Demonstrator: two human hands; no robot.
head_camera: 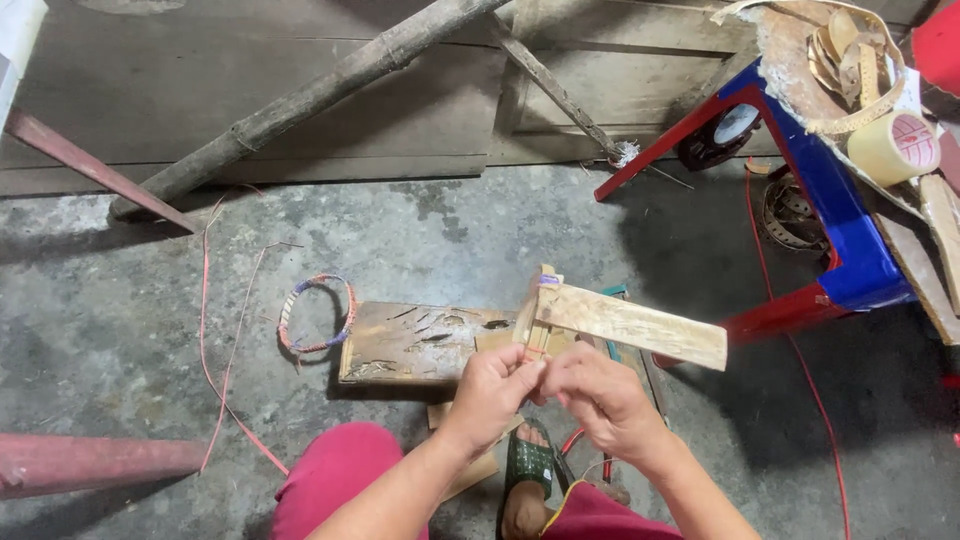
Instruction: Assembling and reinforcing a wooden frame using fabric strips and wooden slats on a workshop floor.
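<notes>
My left hand (490,388) and right hand (598,395) are both pinched tight on the lower end of the bamboo strips (534,325), which stand up just above my fingers. A flat bamboo slat (640,325) juts out rightward from their top, past my right hand. I reckon that long overhang could lever the bundle sideways if my pinch loosens, dropping it onto the wooden board (415,343) on the floor just beyond my left hand.

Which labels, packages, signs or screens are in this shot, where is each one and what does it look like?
Tape roll: top right, on the cluttered red-and-blue stand; round, tan, with a white and red printed core label.
Round dial: under that stand, white face in a dark casing.
No packages, signs or screens show.
</notes>
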